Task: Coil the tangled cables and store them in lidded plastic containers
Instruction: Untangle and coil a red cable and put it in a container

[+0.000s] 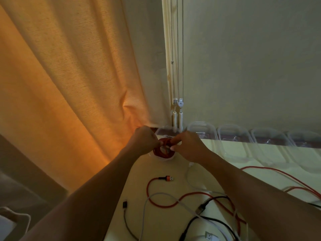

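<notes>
Springback is the main hazard in the head view. At the far middle of the table point(139, 180), the red coil point(162, 151) sits in or just over a small clear tub point(164, 158); whether it is fully seated cannot be told. The left hand point(144, 140) is clenched against the coil's left edge and appears to grip it. The right hand point(188, 145) pinches the right side, with one finger laid across the top. Stiff loops like these would probably open once released, ride over the rim and stop a lid from closing.

The tub looks light, so uneven downward pressure could tip it or push it left under the curtain point(69, 101).

Nearer, both forearms cross above the loose tangle point(201, 207) and a red lead with a USB plug point(169, 178). Pulling the arms back low could snag these and drag them off the near edge. More clear containers point(232, 136) line the far right edge, close enough for an elbow to knock.
</notes>
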The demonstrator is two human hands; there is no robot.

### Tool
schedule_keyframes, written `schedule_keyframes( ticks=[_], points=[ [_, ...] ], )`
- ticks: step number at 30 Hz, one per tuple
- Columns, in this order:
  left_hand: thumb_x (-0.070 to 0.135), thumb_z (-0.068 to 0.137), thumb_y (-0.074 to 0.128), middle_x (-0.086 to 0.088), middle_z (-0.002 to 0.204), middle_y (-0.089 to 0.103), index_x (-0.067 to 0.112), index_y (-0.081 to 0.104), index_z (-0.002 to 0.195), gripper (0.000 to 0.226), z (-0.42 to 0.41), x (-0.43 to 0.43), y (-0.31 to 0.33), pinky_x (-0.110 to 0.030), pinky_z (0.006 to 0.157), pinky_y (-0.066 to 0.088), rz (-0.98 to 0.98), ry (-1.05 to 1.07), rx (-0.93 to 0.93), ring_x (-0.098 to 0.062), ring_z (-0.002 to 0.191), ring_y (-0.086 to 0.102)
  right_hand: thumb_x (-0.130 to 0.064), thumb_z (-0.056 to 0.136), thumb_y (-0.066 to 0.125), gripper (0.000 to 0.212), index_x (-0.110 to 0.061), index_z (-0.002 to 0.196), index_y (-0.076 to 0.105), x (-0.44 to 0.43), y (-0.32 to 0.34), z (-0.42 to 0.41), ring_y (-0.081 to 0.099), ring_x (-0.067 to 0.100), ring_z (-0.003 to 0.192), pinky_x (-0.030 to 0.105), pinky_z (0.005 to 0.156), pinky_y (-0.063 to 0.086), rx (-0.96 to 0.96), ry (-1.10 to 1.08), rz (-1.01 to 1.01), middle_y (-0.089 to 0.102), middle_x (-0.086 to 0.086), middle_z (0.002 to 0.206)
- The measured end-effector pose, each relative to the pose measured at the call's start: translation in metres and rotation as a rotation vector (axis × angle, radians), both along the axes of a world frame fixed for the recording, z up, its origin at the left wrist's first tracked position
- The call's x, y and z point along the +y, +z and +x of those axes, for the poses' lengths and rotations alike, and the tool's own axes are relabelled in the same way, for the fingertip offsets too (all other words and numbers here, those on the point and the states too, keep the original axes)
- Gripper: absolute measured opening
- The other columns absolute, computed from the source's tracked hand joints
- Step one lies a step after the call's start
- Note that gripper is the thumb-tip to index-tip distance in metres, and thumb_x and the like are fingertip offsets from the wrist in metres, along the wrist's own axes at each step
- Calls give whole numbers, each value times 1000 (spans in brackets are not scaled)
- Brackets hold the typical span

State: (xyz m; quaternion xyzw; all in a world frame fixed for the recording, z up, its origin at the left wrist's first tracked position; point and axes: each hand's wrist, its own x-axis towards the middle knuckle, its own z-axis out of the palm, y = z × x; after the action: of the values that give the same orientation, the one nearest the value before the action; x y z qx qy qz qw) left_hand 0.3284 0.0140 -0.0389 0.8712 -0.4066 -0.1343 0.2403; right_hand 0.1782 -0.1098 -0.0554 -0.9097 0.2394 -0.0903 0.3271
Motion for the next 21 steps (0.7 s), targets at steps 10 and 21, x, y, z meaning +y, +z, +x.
schedule_keyframes(
  ticks=[10, 21],
  points=[
    [35, 80, 86, 5, 76, 63, 16, 73, 89, 25, -17, 1, -9, -19, 53, 40, -68, 70, -27, -8, 67, 59, -16, 95, 68, 23, -20, 116, 76, -3, -8, -3, 70, 18, 98, 37, 96, 53, -3, 45, -1, 77, 5, 106],
    [31, 85, 80, -1, 80, 70, 13, 75, 91, 20, 0, -3, -25, -36, 66, 60, 140, 181, -39, -18, 74, 68, -25, 92, 72, 31, -22, 122, 72, 1, -9, 4, 66, 20, 111, 36, 98, 51, -20, -17, -66, 73, 1, 117]
  ],
)
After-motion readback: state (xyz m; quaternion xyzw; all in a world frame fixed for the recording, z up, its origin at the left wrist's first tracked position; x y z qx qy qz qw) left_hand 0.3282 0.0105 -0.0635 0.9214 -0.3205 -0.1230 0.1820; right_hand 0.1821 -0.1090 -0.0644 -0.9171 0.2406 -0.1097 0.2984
